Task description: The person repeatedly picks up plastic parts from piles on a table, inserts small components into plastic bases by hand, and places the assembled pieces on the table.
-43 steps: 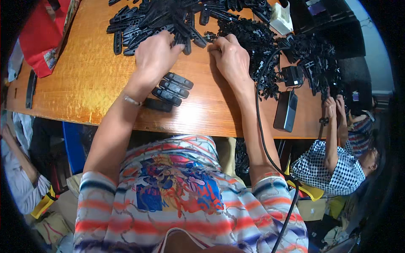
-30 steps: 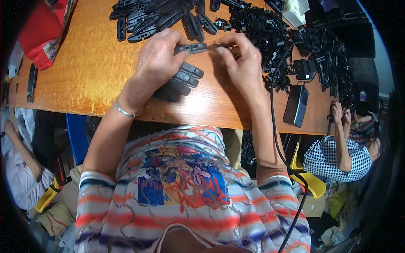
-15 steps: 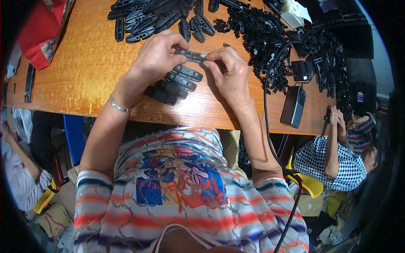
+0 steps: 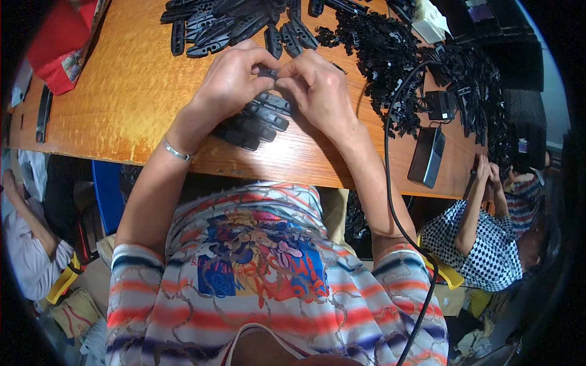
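Between my two hands is a long black plastic piece (image 4: 267, 72), mostly hidden by my fingers. My left hand (image 4: 231, 78) is closed on its left part, thumb below and index finger above. With fingertips pinched together, my right hand (image 4: 320, 91) presses on the piece close to the left fingertips; whether it also holds some small part is hidden. Just below my hands several similar black plastic pieces (image 4: 262, 122) lie side by side in a slanted row on the wooden table (image 4: 128, 104).
Beyond my hands lies a heap of long black pieces (image 4: 229, 27). To the right spreads a pile of small black parts (image 4: 387, 67), with a black cable (image 4: 386, 152) and a dark rectangular box (image 4: 426, 157) nearby. A red bag (image 4: 58, 46) stands far left. Other people sit at both sides.
My right hand has moved left along the black piece, so the fingertips of both hands nearly meet and cover more of it. The view has shifted slightly.
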Action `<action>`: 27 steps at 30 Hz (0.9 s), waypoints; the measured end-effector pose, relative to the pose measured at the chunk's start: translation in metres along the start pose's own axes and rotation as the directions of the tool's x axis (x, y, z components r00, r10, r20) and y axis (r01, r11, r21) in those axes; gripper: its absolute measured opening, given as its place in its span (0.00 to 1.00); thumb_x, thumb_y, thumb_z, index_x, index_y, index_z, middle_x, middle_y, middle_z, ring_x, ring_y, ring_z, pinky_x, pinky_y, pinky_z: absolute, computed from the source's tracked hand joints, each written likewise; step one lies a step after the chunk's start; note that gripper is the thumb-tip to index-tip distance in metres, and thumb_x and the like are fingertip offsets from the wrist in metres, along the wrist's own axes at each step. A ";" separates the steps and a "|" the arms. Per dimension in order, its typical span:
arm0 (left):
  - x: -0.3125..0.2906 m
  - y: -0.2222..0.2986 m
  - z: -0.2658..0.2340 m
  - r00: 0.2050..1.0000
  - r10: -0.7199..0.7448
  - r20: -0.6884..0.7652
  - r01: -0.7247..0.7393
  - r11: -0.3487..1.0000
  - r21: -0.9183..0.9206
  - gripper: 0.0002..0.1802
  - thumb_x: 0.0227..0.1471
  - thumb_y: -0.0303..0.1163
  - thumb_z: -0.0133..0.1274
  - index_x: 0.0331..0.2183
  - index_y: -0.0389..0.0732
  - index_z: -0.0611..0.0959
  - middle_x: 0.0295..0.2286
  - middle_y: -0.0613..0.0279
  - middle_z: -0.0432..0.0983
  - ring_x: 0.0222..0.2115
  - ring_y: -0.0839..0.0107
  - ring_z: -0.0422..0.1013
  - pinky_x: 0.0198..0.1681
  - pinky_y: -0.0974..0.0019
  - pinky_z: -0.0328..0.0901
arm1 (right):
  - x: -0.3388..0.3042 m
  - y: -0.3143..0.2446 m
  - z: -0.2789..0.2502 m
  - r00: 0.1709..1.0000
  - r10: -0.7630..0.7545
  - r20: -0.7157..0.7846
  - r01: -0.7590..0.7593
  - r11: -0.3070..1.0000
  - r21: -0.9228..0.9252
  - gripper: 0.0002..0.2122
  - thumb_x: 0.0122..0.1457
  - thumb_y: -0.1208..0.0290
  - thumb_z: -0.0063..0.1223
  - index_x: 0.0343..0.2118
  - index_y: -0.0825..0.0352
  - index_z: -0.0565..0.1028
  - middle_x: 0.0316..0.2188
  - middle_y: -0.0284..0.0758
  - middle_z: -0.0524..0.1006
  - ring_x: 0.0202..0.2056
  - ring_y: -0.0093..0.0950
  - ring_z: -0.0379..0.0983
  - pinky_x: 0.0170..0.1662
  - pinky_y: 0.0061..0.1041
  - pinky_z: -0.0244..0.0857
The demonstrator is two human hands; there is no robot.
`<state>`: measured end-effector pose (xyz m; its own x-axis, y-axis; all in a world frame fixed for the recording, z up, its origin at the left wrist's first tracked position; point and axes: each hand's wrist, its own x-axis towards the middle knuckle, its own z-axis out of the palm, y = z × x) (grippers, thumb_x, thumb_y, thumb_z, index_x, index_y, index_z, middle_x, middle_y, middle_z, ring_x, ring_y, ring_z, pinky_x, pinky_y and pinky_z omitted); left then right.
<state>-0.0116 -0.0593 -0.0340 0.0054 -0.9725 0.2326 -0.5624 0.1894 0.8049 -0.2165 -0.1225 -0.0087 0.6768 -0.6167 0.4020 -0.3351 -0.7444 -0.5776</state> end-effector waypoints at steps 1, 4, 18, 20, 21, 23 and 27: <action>-0.001 -0.001 0.000 1.000 -0.002 -0.001 0.002 1.000 0.000 0.15 0.49 0.28 0.70 0.41 0.36 0.90 0.33 0.52 0.78 0.33 0.60 0.76 0.39 0.58 0.71 | 0.002 0.003 -0.001 1.000 0.000 0.002 0.000 1.000 0.001 0.06 0.57 0.75 0.70 0.34 0.68 0.82 0.32 0.43 0.80 0.34 0.46 0.80 0.38 0.41 0.73; -0.003 -0.003 0.000 1.000 0.009 -0.026 -0.009 1.000 -0.022 0.15 0.49 0.28 0.70 0.41 0.37 0.91 0.34 0.53 0.79 0.33 0.60 0.76 0.39 0.59 0.71 | 0.004 0.009 -0.005 0.997 -0.044 0.066 0.047 0.998 -0.038 0.06 0.59 0.72 0.69 0.34 0.68 0.82 0.33 0.43 0.79 0.34 0.47 0.80 0.38 0.44 0.73; 0.011 0.006 -0.007 0.979 -0.174 0.102 0.174 0.985 0.007 0.11 0.60 0.33 0.66 0.33 0.34 0.85 0.24 0.62 0.75 0.26 0.73 0.69 0.30 0.64 0.67 | 0.016 0.015 -0.016 0.849 0.481 0.219 -0.462 0.877 -0.132 0.21 0.56 0.50 0.75 0.29 0.68 0.85 0.21 0.44 0.82 0.25 0.40 0.81 0.33 0.41 0.73; 0.017 0.004 -0.006 0.986 -0.125 0.109 0.119 0.991 0.058 0.10 0.62 0.32 0.65 0.34 0.35 0.85 0.25 0.70 0.72 0.26 0.80 0.65 0.28 0.68 0.63 | 0.018 0.017 -0.018 0.843 0.494 0.213 -0.475 0.870 -0.135 0.21 0.57 0.50 0.74 0.29 0.68 0.84 0.21 0.44 0.82 0.25 0.41 0.81 0.34 0.42 0.73; 0.016 0.004 -0.002 0.982 -0.155 0.108 0.147 0.986 0.080 0.11 0.62 0.33 0.65 0.35 0.35 0.85 0.26 0.68 0.73 0.27 0.79 0.67 0.30 0.67 0.65 | 0.013 0.024 -0.015 0.858 0.468 0.210 -0.445 0.883 -0.150 0.21 0.57 0.50 0.74 0.30 0.68 0.84 0.21 0.44 0.82 0.26 0.41 0.81 0.34 0.42 0.73; 0.011 0.004 -0.001 0.977 -0.188 0.103 0.177 0.978 0.109 0.11 0.62 0.34 0.65 0.36 0.35 0.86 0.27 0.66 0.74 0.28 0.77 0.69 0.32 0.66 0.67 | 0.009 0.023 -0.012 0.874 0.439 0.208 -0.413 0.897 -0.158 0.21 0.57 0.50 0.74 0.30 0.68 0.84 0.22 0.44 0.82 0.27 0.42 0.82 0.35 0.42 0.73; -0.014 0.011 -0.015 0.958 -0.211 0.195 0.192 0.975 0.110 0.17 0.61 0.36 0.66 0.48 0.36 0.87 0.44 0.55 0.80 0.42 0.66 0.78 0.45 0.64 0.72 | -0.012 0.011 -0.021 0.859 0.456 0.233 -0.440 0.890 -0.120 0.20 0.57 0.53 0.75 0.35 0.69 0.85 0.27 0.45 0.84 0.32 0.43 0.84 0.38 0.43 0.75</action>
<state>-0.0059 -0.0415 -0.0200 -0.0375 -0.9979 -0.0534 -0.6386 -0.0172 0.7693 -0.2419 -0.1288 -0.0047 0.5816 -0.8092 -0.0837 -0.6745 -0.4222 -0.6056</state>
